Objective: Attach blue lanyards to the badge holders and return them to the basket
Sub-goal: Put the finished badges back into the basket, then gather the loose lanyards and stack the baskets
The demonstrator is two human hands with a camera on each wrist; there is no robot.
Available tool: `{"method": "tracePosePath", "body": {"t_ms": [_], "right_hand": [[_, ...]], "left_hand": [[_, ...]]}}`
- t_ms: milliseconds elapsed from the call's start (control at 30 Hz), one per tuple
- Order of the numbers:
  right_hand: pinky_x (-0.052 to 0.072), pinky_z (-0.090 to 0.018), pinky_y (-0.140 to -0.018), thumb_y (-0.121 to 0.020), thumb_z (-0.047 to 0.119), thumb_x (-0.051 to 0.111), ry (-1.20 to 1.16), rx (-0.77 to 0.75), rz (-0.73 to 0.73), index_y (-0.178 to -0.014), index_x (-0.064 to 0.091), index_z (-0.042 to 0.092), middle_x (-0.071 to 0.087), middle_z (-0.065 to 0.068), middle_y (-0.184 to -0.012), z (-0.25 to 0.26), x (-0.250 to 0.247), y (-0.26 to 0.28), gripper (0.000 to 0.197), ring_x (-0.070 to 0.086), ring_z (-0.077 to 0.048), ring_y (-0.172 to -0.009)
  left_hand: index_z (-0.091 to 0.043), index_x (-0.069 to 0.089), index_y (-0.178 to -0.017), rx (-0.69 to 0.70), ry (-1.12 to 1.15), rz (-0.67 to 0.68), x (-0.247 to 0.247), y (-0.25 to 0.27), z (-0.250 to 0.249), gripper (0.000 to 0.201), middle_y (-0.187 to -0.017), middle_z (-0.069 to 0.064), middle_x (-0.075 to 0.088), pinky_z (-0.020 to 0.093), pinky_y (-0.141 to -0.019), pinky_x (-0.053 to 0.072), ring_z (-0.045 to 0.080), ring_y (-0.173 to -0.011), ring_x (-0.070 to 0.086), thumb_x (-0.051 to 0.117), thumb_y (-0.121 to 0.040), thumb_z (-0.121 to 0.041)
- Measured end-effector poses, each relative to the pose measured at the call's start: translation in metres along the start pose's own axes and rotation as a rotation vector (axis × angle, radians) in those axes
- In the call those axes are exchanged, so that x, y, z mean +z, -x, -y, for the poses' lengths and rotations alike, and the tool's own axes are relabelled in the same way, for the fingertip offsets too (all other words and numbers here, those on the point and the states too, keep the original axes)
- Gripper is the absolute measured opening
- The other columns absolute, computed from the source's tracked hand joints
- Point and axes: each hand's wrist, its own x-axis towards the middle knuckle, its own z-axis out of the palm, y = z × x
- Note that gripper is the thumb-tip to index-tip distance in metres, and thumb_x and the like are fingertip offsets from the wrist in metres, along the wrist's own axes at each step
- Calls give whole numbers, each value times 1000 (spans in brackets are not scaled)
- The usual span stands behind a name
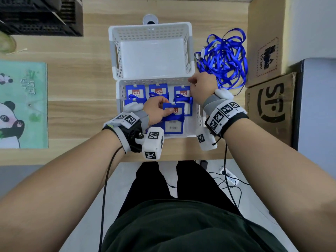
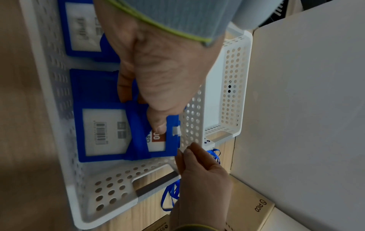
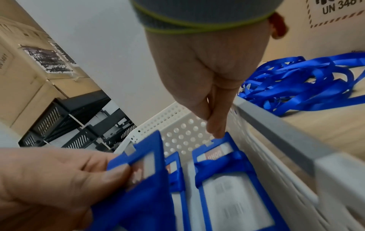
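A blue badge holder [image 1: 173, 122] [image 2: 102, 129] [image 3: 142, 195] with a blue lanyard wrapped round its middle hangs low over the near white basket [image 1: 154, 81]. My left hand [image 1: 167, 110] [image 2: 160, 128] pinches it, thumb on its face. Several more wrapped badge holders [image 1: 135, 93] lie in rows in that basket. My right hand [image 1: 192, 82] [image 3: 215, 131] reaches into the basket's far right corner. Its straight fingertips touch the top edge of the rightmost badge holder [image 3: 227, 187]. A tangled pile of blue lanyards [image 1: 225, 57] [image 3: 306, 81] lies on the table just right of the baskets.
A second white basket [image 1: 151, 28] stands empty behind the near one. Cardboard boxes [image 1: 269, 106] wall off the table's right side. A panda mat [image 1: 21, 106] lies at the left, and a black crate [image 1: 41, 15] at the back left. The table's front edge runs just below the near basket.
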Motion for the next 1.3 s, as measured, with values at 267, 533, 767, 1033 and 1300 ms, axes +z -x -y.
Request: {"method": "tracePosePath", "body": {"t_ms": [267, 533, 767, 1033, 1300], "right_hand": [[53, -22, -76, -84, 34, 72, -52, -304, 305, -101, 74, 22, 73, 7, -91, -7, -19, 25, 21, 69, -12, -85], [43, -23, -71, -86, 18, 69, 237, -324, 324, -99, 74, 19, 73, 2, -99, -8, -2, 25, 14, 65, -16, -90], [46, -26, -72, -90, 13, 62, 366, -247, 313, -108, 71, 16, 70, -5, -108, -5, 15, 14, 20, 64, -23, -95], [46, -29, -71, -90, 14, 61, 406, -229, 282, -115, 63, 11, 62, -14, -114, -6, 24, 17, 25, 63, -28, -99], [42, -30, -67, -91, 14, 60, 441, -237, 324, -115, 57, 6, 60, -15, -112, -4, 16, 17, 26, 60, -28, -90]], "left_hand": [[-11, 56, -100, -10, 85, 48, 19, -2, -14, 19, -101, 17, 65, 50, -81, 57, 33, -100, 65, 69, -87, -14], [-19, 59, -94, -6, -61, -53, 36, -16, -11, 24, -87, 0, 62, 40, -83, 56, 22, -86, 64, 76, -79, -12], [-13, 53, -128, -28, -127, -22, 31, -26, -15, 52, -115, 7, 64, 37, -94, 52, 23, -104, 62, 72, -79, -7], [-14, 49, -135, -77, -111, -43, 35, -35, -13, 64, -123, 18, 61, 32, -88, 51, 30, -110, 61, 72, -76, -2], [-12, 46, -137, -94, -32, 12, 36, -37, -16, 64, -128, 19, 58, 27, -76, 47, 30, -114, 58, 68, -79, 4]]}}
